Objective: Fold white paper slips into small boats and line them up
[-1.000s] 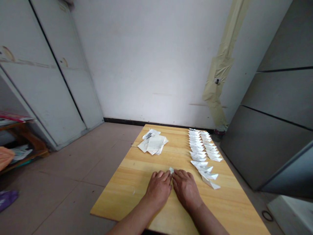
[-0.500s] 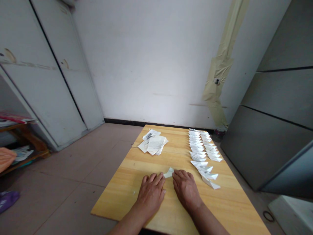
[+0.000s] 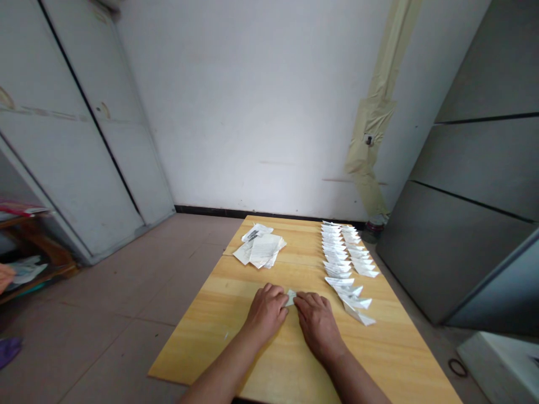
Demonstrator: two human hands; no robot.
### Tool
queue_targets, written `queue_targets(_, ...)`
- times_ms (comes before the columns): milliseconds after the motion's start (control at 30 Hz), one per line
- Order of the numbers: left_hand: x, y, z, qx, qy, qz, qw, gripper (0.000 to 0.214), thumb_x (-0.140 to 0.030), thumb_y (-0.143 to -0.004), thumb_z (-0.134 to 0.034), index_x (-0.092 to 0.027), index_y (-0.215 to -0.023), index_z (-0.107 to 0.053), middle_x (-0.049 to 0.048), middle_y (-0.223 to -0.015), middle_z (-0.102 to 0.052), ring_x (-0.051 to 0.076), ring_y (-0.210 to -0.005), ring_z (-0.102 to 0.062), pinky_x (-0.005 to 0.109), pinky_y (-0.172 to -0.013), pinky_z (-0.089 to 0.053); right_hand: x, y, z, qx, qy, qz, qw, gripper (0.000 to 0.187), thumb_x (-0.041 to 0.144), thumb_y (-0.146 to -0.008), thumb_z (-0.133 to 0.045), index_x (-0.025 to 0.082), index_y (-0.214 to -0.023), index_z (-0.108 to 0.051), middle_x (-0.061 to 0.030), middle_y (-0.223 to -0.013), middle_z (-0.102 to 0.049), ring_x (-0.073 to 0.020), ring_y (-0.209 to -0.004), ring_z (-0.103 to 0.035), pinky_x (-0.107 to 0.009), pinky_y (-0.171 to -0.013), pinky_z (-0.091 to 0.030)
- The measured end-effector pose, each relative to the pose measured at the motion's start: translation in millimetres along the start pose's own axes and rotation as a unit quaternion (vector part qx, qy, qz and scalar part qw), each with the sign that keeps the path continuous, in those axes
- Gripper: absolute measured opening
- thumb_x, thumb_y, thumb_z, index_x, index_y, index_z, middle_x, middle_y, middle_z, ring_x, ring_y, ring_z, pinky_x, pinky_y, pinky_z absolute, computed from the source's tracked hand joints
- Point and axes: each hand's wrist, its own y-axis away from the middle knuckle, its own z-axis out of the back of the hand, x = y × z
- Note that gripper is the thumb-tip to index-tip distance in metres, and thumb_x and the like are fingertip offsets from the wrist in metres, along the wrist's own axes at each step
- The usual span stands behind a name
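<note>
Pressing a small folded paper (image 3: 290,297) between our open left hand (image 3: 265,313) and right hand (image 3: 318,326), we have two rows of finished folds (image 3: 339,252) along the right of the counter (image 3: 210,336), with loose sheets (image 3: 263,251) left at the far end.

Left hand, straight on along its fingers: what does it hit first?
Probably the small folded paper on the wooden table: the left hand points right and slightly forward, and its fingertips look almost against the paper, though depth is unclear.

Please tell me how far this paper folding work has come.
Done: two rows of folded papers lie on the right of the table. In hand: one small folded paper between the left hand and right hand. Remaining: a pile of loose sheets.
</note>
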Motion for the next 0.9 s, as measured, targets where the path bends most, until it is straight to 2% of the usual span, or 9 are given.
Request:
queue_targets(300,3,0,-8.1,-0.043,-0.036,-0.027,0.998,0.019,-0.015,-0.094,-0.050,-0.020,-0.087,-0.066,0.0038,-0.090,-0.065,0.019,-0.087,-0.055,0.031,-0.077,-0.043,0,-4,2,0.011,0.000,-0.009,1.000,0.031,0.012,-0.093,-0.046,0.022,-0.116,-0.063,-0.0074,-0.122,-0.065,-0.0232,-0.105,-0.056,-0.036,-0.089,-0.038)
queue_targets(500,4,-4,-13.4,-0.069,-0.071,-0.026,0.995,0.022,-0.013,-0.094,-0.047,-0.019,-0.079,-0.063,0.0045,-0.085,-0.064,0.019,-0.082,-0.056,0.030,-0.073,-0.043,8,-16,9,0.020,0.022,-0.034,0.999,0.022,0.013,-0.093,-0.047,0.022,-0.098,-0.066,-0.0055,-0.104,-0.069,-0.0212,-0.094,-0.056,-0.032,-0.079,-0.036)
queue_targets(667,7,-8,-18.5,-0.099,-0.097,-0.030,0.990,0.020,-0.007,-0.089,-0.050,-0.018,-0.077,-0.061,0.0039,-0.081,-0.063,0.019,-0.078,-0.056,0.030,-0.069,-0.043,13,-30,10,0.050,0.088,-0.042,0.994,0.018,0.011,-0.090,-0.051,0.020,-0.084,-0.066,-0.0057,-0.089,-0.068,-0.0211,-0.085,-0.056,-0.032,-0.069,-0.030)
queue_targets(900,6,-7,-17.3,-0.145,-0.104,-0.044,0.983,0.016,-0.006,-0.086,-0.052,-0.019,-0.078,-0.059,0.0048,-0.084,-0.063,0.021,-0.079,-0.056,0.032,-0.068,-0.045,9,-31,-2,-0.009,0.096,0.008,0.995,0.015,0.011,-0.086,-0.055,0.020,-0.078,-0.065,-0.0047,-0.080,-0.066,-0.0199,-0.077,-0.054,-0.033,-0.073,-0.026)
